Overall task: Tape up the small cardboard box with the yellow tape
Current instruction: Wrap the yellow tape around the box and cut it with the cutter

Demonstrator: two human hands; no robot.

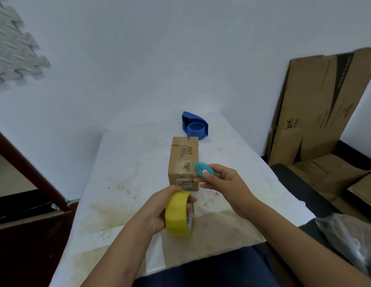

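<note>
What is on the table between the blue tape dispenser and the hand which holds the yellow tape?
In the head view, the small cardboard box stands between the blue tape dispenser and the left hand holding the yellow tape.

Yellow tape roll [177, 214], brown cardboard box [183, 162] with black print, teal oval cutter [203, 171], blue dispenser [196, 127], stained white bench [128, 162], grey interlocking-edged foam mat [12, 48]

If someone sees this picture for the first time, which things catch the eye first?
The bright yellow tape roll, gripped in the left hand low at centre, stands out most. Just above it the right hand holds a small teal cutter beside the small cardboard box, with a blue tape dispenser behind.
</note>
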